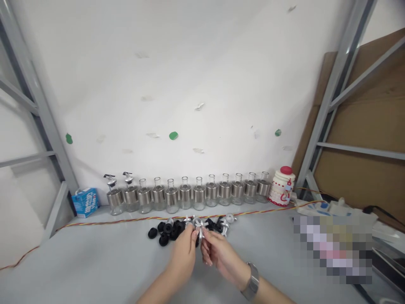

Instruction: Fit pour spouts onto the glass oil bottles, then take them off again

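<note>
My left hand (pixel 184 248) and my right hand (pixel 220 252) meet over the grey table, thumbs and fingers closed on a small silver-coloured fitting (pixel 201 233). Fingers cover much of it, so its full shape is hidden. Just beyond them lies a pile of black round stoppers (pixel 163 240), along with more silver fittings (pixel 225 226) and small black pieces (pixel 209 223). Behind the pile stands a row of several glass bottles (pixel 199 193) with metal sleeves. The two leftmost bottles carry silver and black pourer tops (pixel 110 180); the others have bare necks.
A red and yellow twisted wire (pixel 126 220) crosses the table before the bottles. At the left stands a blue carton (pixel 85 202); at the right, a cream jar (pixel 281 188) with a red lid. Power strips (pixel 335 207) and a blurred-out patch lie farther right, inside grey metal framing.
</note>
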Tool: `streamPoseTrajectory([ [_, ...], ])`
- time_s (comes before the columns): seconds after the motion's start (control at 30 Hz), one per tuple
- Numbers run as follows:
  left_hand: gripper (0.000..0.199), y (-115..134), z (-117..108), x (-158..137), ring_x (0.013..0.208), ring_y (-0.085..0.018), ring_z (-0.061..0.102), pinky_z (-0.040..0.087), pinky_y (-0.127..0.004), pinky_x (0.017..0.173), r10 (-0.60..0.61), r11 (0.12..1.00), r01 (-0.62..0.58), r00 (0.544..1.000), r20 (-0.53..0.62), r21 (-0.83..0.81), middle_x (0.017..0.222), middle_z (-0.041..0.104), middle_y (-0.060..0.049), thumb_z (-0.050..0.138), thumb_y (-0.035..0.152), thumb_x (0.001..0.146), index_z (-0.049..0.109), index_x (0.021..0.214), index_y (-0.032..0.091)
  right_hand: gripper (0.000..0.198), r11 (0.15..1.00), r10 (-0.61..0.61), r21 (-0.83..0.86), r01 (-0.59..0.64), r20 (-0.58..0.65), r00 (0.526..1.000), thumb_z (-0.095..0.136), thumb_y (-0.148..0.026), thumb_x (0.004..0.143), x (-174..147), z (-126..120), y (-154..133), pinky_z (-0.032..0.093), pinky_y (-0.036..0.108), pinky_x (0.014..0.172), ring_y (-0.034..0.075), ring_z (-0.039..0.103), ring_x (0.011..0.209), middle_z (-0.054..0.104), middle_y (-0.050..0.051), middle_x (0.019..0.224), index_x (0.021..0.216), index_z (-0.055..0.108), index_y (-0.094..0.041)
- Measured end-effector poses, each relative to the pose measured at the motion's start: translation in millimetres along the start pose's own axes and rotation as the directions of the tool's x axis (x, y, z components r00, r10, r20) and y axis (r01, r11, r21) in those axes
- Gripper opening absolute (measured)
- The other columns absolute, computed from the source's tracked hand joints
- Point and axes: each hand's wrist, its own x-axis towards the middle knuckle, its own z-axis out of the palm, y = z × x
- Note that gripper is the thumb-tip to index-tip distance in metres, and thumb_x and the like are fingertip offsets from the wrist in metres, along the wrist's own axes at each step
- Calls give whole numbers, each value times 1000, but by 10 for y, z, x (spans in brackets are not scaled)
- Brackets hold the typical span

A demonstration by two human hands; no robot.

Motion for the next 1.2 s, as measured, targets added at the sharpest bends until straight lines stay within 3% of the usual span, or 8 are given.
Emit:
streamPoseTrajectory([
  [0.1,39,8,36,57,43,-9,40,34,-22,46,-178,935,186,983,54,-303,53,46,4,32,54,78,47,71,19,39,912,-198,-372,174,-28,980,40,-54,79,-24,-36,-4,33,22,42,8,37,39,40,-6,48,62,39,-19],
  [0.27,54,-163,-150,278,28,-6,18,18,-20,31,-439,786,461,885,153,-412,34,23,11,30,76,58,36,50,22,27,76,-555,-820,567,438,707,33,-30,88,-150,-197,-281,37,29,65,16,45,71,52,5,74,71,50,-18],
  [0.33,53,-234,-311,352,29,-6,19,17,-20,33,-460,802,443,886,61,-401,35,20,11,26,74,61,29,48,23,26,-72,-596,-859,507,445,669,32,-26,89,-162,-278,-399,36,30,67,17,45,72,52,5,74,75,51,-17],
  [0.43,47,-283,-479,373,39,-9,33,26,-21,41,-410,873,348,903,-127,-342,44,32,7,34,66,68,35,53,21,24,-47,-636,-964,262,231,737,32,-25,89,-84,-401,-458,38,29,66,17,47,71,52,4,74,78,52,-17],
  [0.53,33,-312,-459,318,64,-17,47,35,-27,58,-83,986,123,949,-304,114,63,49,1,44,52,73,47,64,20,23,-76,-542,-991,112,135,830,35,-19,87,39,-500,-384,40,29,67,18,50,73,55,6,76,77,56,-17],
  [0.67,23,-433,-319,282,79,-22,49,37,-35,71,213,810,-73,961,-176,582,79,56,-5,41,37,80,55,83,19,25,-161,-368,-980,116,169,914,37,-9,83,104,-538,-281,40,32,76,21,51,83,60,9,84,87,61,-15],
  [0.87,27,-593,-286,319,84,-23,49,39,-36,75,222,805,-86,961,-164,587,84,57,-6,43,37,80,56,94,17,34,-123,-376,-991,54,96,922,39,-5,77,74,-478,-238,36,32,86,22,49,97,57,10,105,104,58,-16],
  [1.2,35,-676,-431,405,91,-25,50,39,-41,83,98,924,71,907,-410,376,92,55,-8,43,44,76,54,96,17,55,-69,-359,-997,-28,-1,933,32,-11,78,4,-398,-197,40,29,71,20,54,84,51,10,107,132,27,-19],
])
